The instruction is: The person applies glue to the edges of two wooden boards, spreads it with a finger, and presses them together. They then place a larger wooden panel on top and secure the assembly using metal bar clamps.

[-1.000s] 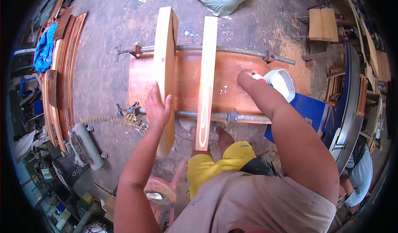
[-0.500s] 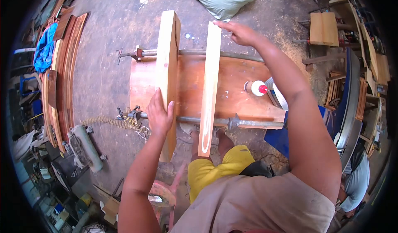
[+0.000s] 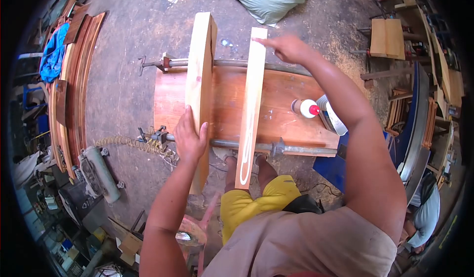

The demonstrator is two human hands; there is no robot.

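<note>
My left hand (image 3: 189,138) grips the near half of a thick pale wooden beam (image 3: 198,84), its thumb apart from the fingers. Beside it on the right, a narrower wooden strip (image 3: 250,109) lies across the work board, with a looping line of white glue on its near part and a whitish smear further up. My right hand (image 3: 291,49), slightly blurred, has its index finger stretched out to the far end of this strip and the other fingers curled. It holds nothing.
Metal bar clamps (image 3: 232,63) run along the reddish work board (image 3: 286,87). A white glue bottle with a red cap (image 3: 309,109) stands right, by a white bucket (image 3: 337,121). Long planks (image 3: 81,89) lie left; a pale sack (image 3: 269,0) is ahead. Another person (image 3: 425,210) is at the right.
My right hand has moved from the strip's far right corner onto its top face, a little nearer me. My left hand stays on the beam.
</note>
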